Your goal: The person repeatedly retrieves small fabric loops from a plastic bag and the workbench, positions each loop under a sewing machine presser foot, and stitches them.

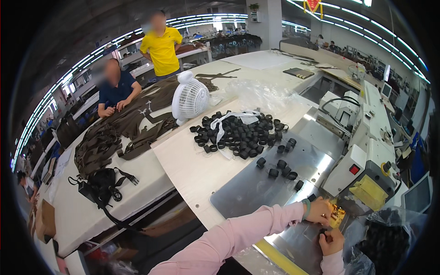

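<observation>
My left hand (pixel 319 211) reaches in a pink sleeve across a shiny metal plate (pixel 256 183) to the foot of a white sewing machine (pixel 366 151), its fingers closed on a small black loop under the yellow guard (pixel 338 215). Just below it my right hand (pixel 331 240) pinches another small black piece against the plate. A few loose black loops (pixel 280 167) lie on the plate beyond my hands. A big pile of the same black loops (pixel 243 133) sits farther back on the wooden tabletop.
A white desk fan (pixel 189 98) stands behind the pile. Dark straps and cut fabric (pixel 119 133) cover the white table at left, where one person sits and another stands. A clear bag of black pieces (pixel 385 243) lies at my right.
</observation>
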`<state>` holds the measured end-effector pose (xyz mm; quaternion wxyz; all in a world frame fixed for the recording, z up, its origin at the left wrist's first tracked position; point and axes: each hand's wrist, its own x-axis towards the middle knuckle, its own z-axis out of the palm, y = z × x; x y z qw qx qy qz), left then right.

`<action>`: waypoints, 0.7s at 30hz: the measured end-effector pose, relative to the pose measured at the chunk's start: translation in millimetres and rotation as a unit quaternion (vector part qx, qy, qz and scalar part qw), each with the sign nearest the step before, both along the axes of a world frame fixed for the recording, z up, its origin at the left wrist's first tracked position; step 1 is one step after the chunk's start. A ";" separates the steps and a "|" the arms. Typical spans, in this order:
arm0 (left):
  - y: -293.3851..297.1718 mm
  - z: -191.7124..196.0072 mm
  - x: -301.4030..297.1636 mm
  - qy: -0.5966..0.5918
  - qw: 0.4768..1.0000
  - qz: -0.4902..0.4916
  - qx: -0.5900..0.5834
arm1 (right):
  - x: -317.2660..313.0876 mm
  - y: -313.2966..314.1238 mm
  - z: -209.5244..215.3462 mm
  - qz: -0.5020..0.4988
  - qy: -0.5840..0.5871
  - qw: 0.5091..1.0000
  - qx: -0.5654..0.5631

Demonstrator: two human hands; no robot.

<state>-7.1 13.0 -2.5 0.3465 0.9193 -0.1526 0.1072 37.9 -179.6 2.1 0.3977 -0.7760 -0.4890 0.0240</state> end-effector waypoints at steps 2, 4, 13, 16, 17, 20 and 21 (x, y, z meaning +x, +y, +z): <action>-5.3 -1.8 -1.5 0.017 0.998 0.043 -0.050 | 12.4 0.7 5.0 0.010 -0.019 1.000 0.009; -8.8 2.1 0.3 0.100 0.978 0.126 -0.131 | 28.2 3.1 5.1 0.017 -0.046 0.999 -0.006; -20.7 -13.4 21.7 0.021 0.967 0.253 0.011 | 57.5 17.7 -15.2 -0.042 -0.083 0.996 0.014; -16.6 -2.1 18.3 0.076 0.969 0.234 -0.003 | 58.7 17.8 -16.6 -0.043 -0.095 0.994 0.017; -17.2 -1.4 18.2 0.077 0.969 0.233 -0.003 | 59.3 17.4 -17.0 -0.046 -0.103 0.994 0.015; -16.8 -2.2 19.5 0.077 0.969 0.231 -0.037 | 58.3 18.6 -14.6 -0.045 -0.081 0.995 0.020; -16.8 -4.1 21.0 0.079 0.970 0.229 -0.027 | 57.7 18.8 -14.1 -0.046 -0.081 0.995 0.021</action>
